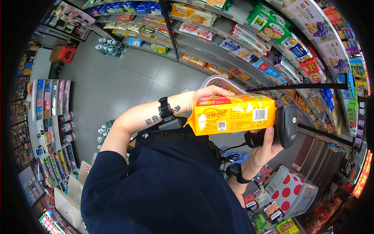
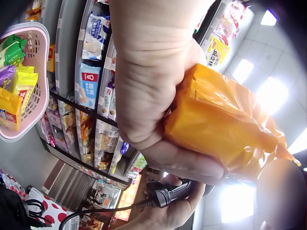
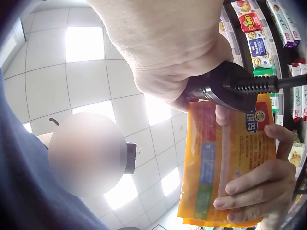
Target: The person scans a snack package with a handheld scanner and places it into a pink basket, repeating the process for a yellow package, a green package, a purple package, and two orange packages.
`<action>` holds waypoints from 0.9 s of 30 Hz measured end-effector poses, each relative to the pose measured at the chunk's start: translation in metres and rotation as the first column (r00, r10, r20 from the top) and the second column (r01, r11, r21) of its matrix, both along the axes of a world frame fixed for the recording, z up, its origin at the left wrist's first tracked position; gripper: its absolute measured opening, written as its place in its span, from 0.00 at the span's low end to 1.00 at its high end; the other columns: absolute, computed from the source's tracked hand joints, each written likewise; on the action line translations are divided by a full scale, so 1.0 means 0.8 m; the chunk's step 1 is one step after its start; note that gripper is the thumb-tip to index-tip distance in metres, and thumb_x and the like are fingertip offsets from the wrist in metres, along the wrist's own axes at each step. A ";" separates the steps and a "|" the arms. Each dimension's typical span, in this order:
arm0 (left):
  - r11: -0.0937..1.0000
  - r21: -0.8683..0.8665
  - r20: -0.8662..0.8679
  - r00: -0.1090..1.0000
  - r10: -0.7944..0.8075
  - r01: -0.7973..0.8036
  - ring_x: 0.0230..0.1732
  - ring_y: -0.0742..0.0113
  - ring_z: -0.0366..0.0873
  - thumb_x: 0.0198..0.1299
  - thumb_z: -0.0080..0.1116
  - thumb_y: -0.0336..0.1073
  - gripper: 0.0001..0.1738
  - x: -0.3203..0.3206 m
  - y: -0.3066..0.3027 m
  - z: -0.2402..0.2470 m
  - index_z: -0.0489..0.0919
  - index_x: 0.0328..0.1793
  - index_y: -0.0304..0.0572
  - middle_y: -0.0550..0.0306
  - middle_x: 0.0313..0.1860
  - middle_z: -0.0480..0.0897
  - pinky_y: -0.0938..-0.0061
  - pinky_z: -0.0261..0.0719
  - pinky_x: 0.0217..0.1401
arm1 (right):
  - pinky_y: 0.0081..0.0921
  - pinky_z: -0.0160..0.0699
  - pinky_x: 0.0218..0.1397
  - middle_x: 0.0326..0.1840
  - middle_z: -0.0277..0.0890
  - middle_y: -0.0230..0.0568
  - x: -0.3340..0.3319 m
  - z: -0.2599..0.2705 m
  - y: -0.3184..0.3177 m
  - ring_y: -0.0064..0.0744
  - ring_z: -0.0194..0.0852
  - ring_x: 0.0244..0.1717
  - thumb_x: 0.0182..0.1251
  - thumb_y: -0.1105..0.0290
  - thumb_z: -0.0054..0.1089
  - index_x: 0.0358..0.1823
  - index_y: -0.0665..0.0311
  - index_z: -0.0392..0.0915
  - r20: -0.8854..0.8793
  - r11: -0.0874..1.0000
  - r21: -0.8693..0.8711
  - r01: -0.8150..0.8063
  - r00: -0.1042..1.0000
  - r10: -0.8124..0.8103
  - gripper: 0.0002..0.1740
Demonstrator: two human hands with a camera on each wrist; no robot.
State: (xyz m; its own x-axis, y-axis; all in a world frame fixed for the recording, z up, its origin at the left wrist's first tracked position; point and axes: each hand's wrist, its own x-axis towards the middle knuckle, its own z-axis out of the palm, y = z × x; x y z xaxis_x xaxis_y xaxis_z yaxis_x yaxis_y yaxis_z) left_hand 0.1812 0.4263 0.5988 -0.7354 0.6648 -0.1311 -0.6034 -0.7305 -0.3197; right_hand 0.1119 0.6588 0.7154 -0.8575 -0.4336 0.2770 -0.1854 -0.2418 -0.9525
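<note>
In the head view, a yellow-orange packet (image 1: 233, 113) lies level, its barcode face toward the camera. My left hand (image 1: 212, 92) grips its far side; in the right wrist view the left hand's fingers (image 3: 259, 189) spread over the printed face. My right hand (image 1: 265, 151) holds a black handheld scanner (image 1: 288, 126) at the packet's right end, one finger against the packet. The right wrist view shows the right hand (image 3: 187, 62) round the scanner (image 3: 223, 86), its cable running right. In the left wrist view the orange packet (image 2: 220, 120) hides part of the left fingers.
A pink basket (image 2: 42, 91) holding several packets is beyond the left hand. Stocked shelves (image 1: 230, 29) curve along the far and right sides. A box with red dots (image 1: 290, 189) stands lower right, and bottle packs (image 1: 110, 47) are on the floor.
</note>
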 end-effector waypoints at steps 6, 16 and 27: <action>0.999 0.034 -0.021 1.000 0.014 -0.013 0.55 0.57 0.89 0.75 0.59 0.40 0.26 0.004 0.000 -0.008 0.75 0.73 0.31 0.40 0.62 0.85 0.63 0.89 0.56 | 0.28 0.87 0.37 0.54 0.81 0.49 0.004 0.002 -0.001 0.33 0.83 0.33 0.77 0.75 0.58 0.74 0.68 0.67 0.012 1.000 -0.012 -0.003 1.000 0.003 0.26; 0.998 0.061 -0.003 1.000 -0.010 0.010 0.55 0.57 0.89 0.75 0.59 0.41 0.26 0.006 0.000 -0.006 0.75 0.72 0.31 0.40 0.63 0.85 0.63 0.89 0.56 | 0.28 0.86 0.39 0.53 0.81 0.49 0.006 0.001 -0.001 0.32 0.83 0.33 0.77 0.75 0.59 0.74 0.68 0.67 0.011 1.000 -0.018 -0.013 1.000 0.014 0.26; 0.999 0.032 -0.035 0.999 -0.005 0.006 0.56 0.57 0.89 0.76 0.58 0.42 0.27 0.004 0.002 -0.016 0.75 0.73 0.32 0.41 0.63 0.85 0.63 0.88 0.58 | 0.27 0.86 0.38 0.52 0.80 0.50 0.004 -0.002 0.002 0.32 0.82 0.34 0.78 0.73 0.58 0.74 0.68 0.66 0.010 1.000 -0.014 -0.020 1.000 0.020 0.26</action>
State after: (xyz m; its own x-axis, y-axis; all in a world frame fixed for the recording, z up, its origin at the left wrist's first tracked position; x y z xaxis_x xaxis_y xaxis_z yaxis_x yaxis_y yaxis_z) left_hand 0.1847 0.4283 0.5864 -0.7355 0.6724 -0.0836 -0.6187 -0.7167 -0.3218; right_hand 0.1147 0.6608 0.7139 -0.8514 -0.4470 0.2746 -0.1709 -0.2586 -0.9507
